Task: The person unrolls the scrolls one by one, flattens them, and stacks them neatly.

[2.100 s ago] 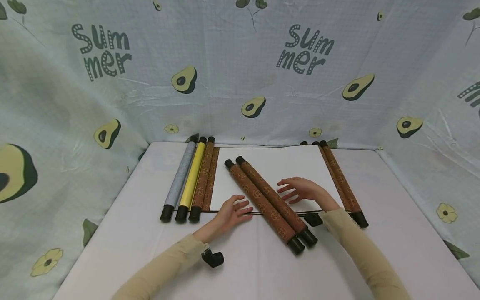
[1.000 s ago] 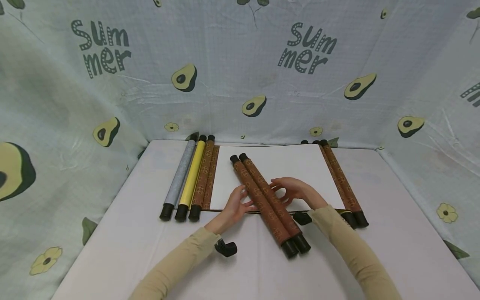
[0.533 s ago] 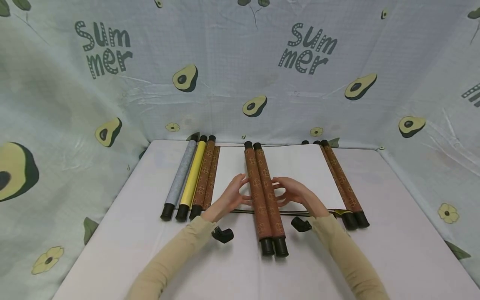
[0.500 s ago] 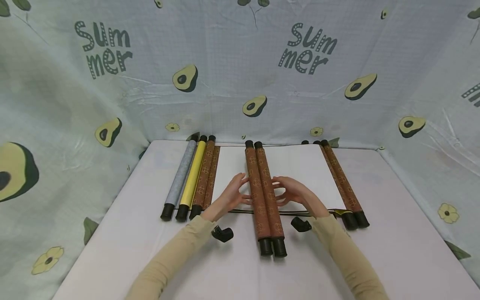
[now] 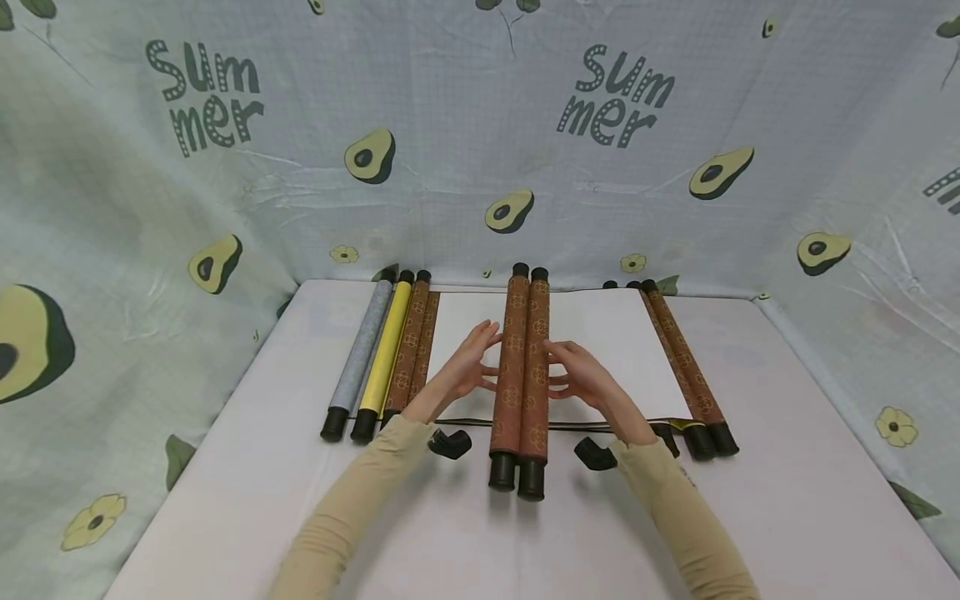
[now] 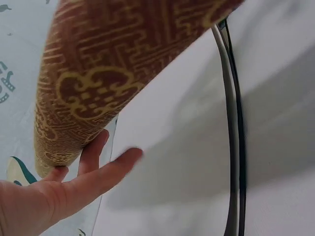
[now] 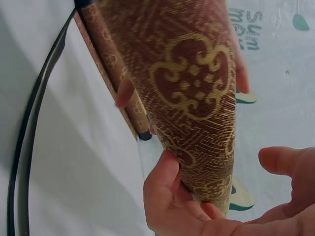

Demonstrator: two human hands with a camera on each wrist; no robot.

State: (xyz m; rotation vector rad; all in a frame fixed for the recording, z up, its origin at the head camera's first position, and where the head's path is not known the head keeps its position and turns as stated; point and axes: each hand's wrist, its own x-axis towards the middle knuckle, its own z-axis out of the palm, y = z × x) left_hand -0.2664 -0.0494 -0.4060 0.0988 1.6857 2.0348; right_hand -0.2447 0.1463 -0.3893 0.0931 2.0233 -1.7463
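Between my hands are two brown scroll rolls (image 5: 512, 375), side by side, gold-patterned and black-capped. They point away from me, raised above the table. My left hand (image 5: 465, 362) supports their left side; in the left wrist view its fairly straight fingers (image 6: 93, 179) touch the underside of the patterned roll (image 6: 98, 83). From the right, my right hand (image 5: 585, 375) holds them. In the right wrist view, bent fingers (image 7: 162, 184) reach under the roll (image 7: 197, 98) and the thumb stands apart. A white sheet (image 5: 600, 333) lies beneath, its near edge showing dark strips.
Left of the sheet lie a grey roll (image 5: 362, 354), a yellow roll (image 5: 386, 354) and brown rolls (image 5: 407, 354). More brown rolls (image 5: 682, 358) lie at the right. The table (image 5: 465, 550) is white, with printed cloth (image 5: 480, 142) behind. Black wrist cameras (image 5: 450, 444) sit at both cuffs.
The pair of brown rolls has turned from a slant to nearly straight away from me and come up higher. Both hands have moved in against its sides and then slightly forward.
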